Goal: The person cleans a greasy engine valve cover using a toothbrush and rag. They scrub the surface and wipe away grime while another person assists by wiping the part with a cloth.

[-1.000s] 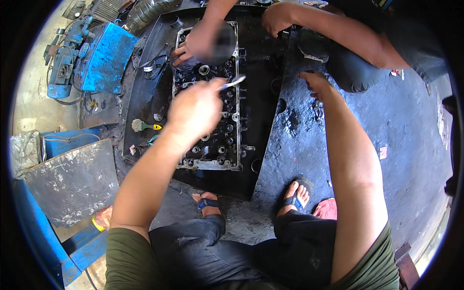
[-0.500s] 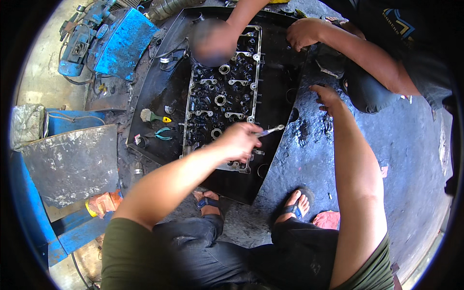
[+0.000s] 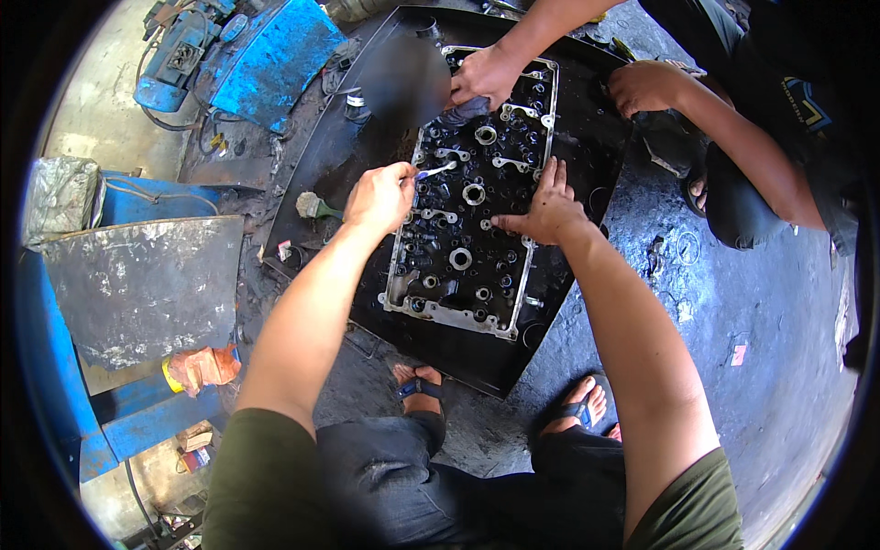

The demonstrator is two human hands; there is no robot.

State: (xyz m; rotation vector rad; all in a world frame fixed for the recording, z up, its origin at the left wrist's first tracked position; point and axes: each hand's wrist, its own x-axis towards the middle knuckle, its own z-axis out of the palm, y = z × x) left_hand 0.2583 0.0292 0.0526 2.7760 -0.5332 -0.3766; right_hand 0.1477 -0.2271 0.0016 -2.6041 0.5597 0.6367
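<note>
My left hand (image 3: 378, 195) is closed around the handle of a toothbrush (image 3: 436, 170), a slim pale one with a blue-violet part. The brush head is over the left half of an engine cylinder head (image 3: 456, 318), a long metal casting with round ports and small bridge-like caps. My right hand (image 3: 555, 209) rests on the casting's right rim with fingers spread, holding nothing. Across from me a co-worker's hand (image 3: 489, 77) presses a dark rag (image 3: 463, 112) onto the far end of the casting. A paintbrush (image 3: 314, 206) with a green handle lies left of my left hand.
The casting lies on a black panel (image 3: 463, 367) on the oily floor. The co-worker's other hand (image 3: 644, 89) is at the panel's far right edge. Blue machinery (image 3: 275, 69) stands far left, and a worn metal sheet (image 3: 147, 293) is at the left.
My left hand has carried the toothbrush from the casting's right side to its left side. My right hand has come from above the floor onto the casting's right rim. The view has shifted.
</note>
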